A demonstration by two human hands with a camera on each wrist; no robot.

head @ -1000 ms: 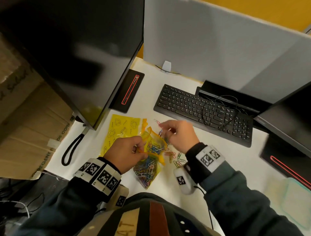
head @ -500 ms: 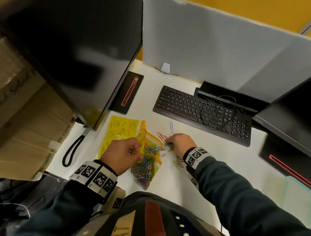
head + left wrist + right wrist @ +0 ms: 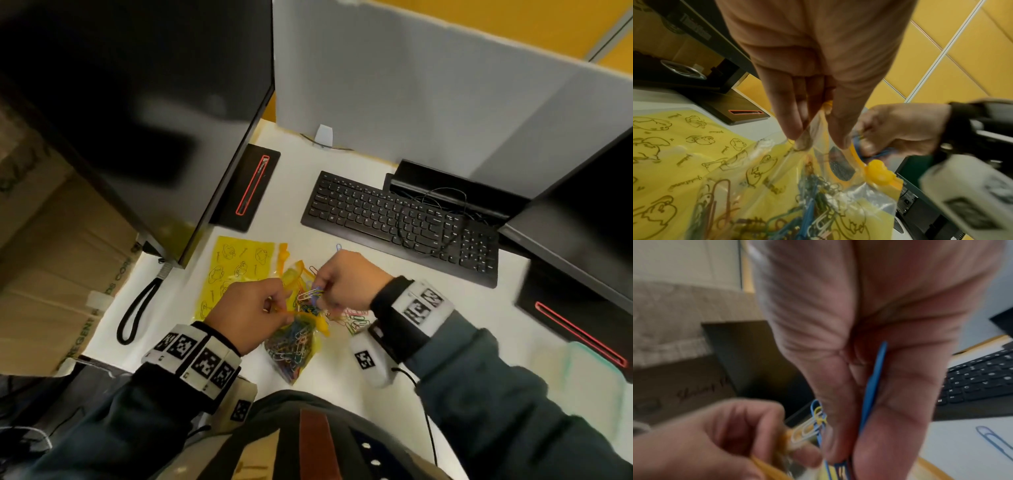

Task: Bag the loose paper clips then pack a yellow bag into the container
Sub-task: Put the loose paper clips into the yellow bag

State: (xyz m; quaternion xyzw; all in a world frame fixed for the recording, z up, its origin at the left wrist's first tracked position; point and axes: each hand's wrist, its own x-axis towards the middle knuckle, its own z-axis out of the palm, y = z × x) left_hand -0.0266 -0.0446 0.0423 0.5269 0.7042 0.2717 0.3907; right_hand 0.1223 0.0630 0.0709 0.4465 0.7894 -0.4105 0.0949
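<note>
A yellow zip bag (image 3: pixel 291 346) half full of coloured paper clips stands on the white desk. My left hand (image 3: pixel 277 305) pinches its rim (image 3: pixel 812 138) and holds the mouth up. My right hand (image 3: pixel 322 294) pinches a small bunch of paper clips (image 3: pixel 310 294), blue, white and yellow (image 3: pixel 813 423), right at the bag's mouth. More loose clips (image 3: pixel 356 320) lie under my right wrist, and one blue clip (image 3: pixel 339 247) lies near the keyboard. A second, flat yellow bag (image 3: pixel 236 270) lies to the left. The translucent container (image 3: pixel 582 373) sits at the lower right.
A black keyboard (image 3: pixel 400 222) with a cable on it lies behind the hands. Monitors stand at the left (image 3: pixel 137 102) and right (image 3: pixel 582 212) on black bases. A black cord loop (image 3: pixel 137 311) lies by the desk's left edge, beside cardboard boxes.
Half a second ago my right hand was down on the desk among the loose clips. It has risen to the bag's mouth with clips in its fingers. The left hand kept hold of the bag.
</note>
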